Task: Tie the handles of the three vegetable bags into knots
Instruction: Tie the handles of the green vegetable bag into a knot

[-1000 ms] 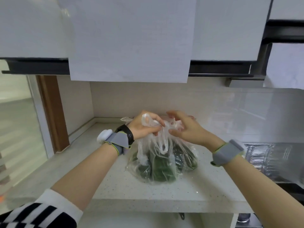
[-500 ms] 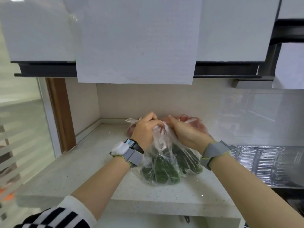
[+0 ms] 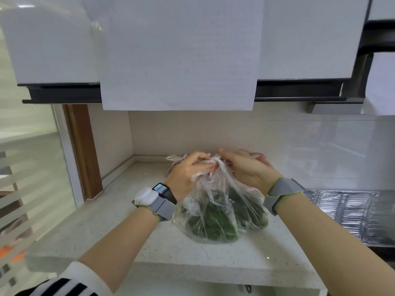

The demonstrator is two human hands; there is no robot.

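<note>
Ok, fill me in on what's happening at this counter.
A person is working at a kitchen counter on a clear bag of green vegetables that sits on it. The left hand and right hand both grip the bag's handles, bunched together above it, apparently mid-knot. A pinkish bag sits behind the hands, mostly hidden.

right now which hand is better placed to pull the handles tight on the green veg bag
Probably the left hand: its fingers curl round the bunched handles above the bag, strands lying across them. The right hand only pinches at the twist, so it better steadies.
</note>
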